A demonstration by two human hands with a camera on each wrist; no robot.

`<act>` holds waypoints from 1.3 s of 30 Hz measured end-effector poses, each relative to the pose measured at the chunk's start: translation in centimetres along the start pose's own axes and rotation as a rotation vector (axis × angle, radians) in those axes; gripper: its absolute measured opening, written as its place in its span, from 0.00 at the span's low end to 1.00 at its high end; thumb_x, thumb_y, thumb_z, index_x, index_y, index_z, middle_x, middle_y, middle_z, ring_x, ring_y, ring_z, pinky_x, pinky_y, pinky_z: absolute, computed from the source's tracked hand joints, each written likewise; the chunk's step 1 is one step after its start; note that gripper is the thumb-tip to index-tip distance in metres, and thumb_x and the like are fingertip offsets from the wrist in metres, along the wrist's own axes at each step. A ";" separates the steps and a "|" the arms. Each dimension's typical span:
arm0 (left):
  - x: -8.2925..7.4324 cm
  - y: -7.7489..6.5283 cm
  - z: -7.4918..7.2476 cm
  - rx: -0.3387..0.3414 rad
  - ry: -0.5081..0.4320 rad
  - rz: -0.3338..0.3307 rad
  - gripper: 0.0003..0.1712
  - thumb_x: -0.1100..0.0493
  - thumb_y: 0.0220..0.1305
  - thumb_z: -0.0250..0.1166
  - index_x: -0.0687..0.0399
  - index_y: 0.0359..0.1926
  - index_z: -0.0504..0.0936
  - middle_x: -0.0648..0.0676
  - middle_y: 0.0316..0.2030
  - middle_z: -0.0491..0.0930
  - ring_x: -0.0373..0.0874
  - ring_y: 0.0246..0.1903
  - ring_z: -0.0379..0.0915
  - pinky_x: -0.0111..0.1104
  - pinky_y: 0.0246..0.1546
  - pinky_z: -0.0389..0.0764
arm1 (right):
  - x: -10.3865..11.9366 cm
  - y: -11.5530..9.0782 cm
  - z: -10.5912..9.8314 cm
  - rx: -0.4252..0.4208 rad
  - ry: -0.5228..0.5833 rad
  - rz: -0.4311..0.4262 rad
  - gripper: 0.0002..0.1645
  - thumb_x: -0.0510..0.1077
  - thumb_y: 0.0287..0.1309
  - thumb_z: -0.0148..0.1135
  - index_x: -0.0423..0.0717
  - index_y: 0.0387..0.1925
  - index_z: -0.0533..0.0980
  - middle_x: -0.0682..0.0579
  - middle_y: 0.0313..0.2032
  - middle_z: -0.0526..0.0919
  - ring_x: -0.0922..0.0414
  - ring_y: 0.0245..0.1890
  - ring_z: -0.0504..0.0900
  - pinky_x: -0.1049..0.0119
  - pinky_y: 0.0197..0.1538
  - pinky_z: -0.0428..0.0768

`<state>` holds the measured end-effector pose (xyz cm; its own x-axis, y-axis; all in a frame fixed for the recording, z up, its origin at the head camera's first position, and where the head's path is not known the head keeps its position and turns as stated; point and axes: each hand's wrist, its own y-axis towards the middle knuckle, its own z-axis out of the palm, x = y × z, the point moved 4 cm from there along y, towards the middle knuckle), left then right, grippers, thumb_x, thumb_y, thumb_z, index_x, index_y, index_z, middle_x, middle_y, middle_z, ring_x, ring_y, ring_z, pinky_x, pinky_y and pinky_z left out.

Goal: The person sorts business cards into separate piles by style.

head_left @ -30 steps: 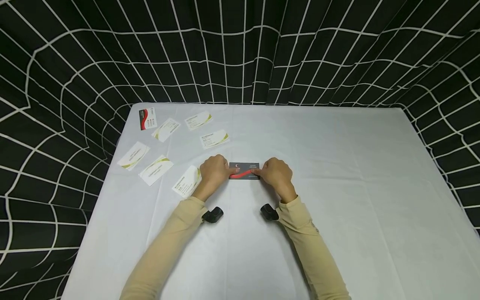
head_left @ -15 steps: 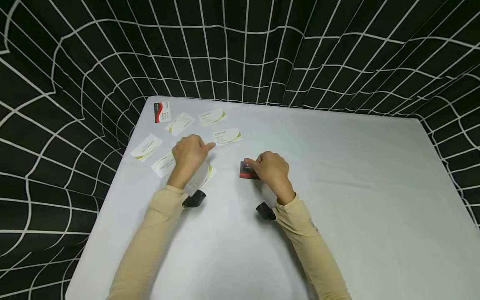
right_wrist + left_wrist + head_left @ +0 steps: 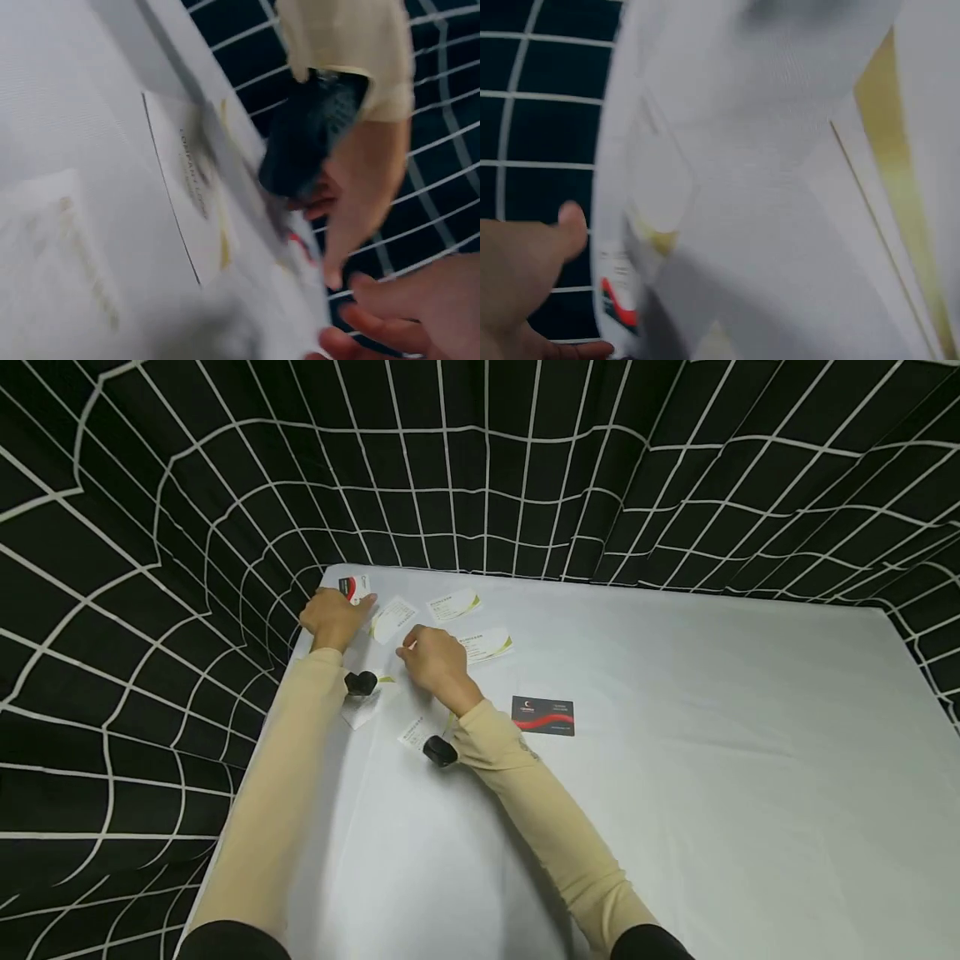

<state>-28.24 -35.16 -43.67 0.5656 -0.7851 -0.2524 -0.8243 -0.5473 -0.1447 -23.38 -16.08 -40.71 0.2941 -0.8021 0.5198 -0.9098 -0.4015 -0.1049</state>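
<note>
A dark grey business card with a red wave (image 3: 543, 716) lies flat on the white table, with no hand on it. At the far left corner, my left hand (image 3: 332, 617) is over the near edge of a white business card with a black-and-red end (image 3: 356, 587), partly hiding it. In the left wrist view the thumb (image 3: 571, 229) and a finger are spread apart beside that card, and no hold on it shows. My right hand (image 3: 437, 660), fingers loosely bent and holding nothing visible, hovers among white-and-green cards, closest to a white card with a green stripe (image 3: 486, 645).
More white-and-green business cards lie around the arms: one by the left hand (image 3: 393, 619), one farther back (image 3: 455, 605), one under the left wrist (image 3: 362, 708), one beside the right wrist (image 3: 417, 734). A black curtain with white grid lines (image 3: 487, 468) surrounds the table (image 3: 712, 735).
Both hands have left the dark grey card, the left one first. My left hand has travelled to the far left corner card; the right has shifted left over the white cards. The view has turned slightly.
</note>
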 end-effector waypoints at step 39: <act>2.2 -3.2 -0.8 0.329 -0.840 0.089 0.20 0.63 0.64 0.66 0.59 0.57 0.77 0.44 0.27 0.80 0.37 0.21 0.66 0.30 0.23 0.68 | -2.4 4.2 1.0 -0.088 0.596 0.040 0.23 0.46 0.69 0.58 0.32 0.56 0.75 0.41 0.37 0.87 0.49 0.32 0.87 0.60 0.41 0.83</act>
<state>-24.32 -35.39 -43.04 0.4014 -0.2802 -0.8720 -0.9026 -0.2828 -0.3246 -27.60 -16.30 -43.21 0.0675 -0.4195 0.9052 -0.9452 -0.3173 -0.0766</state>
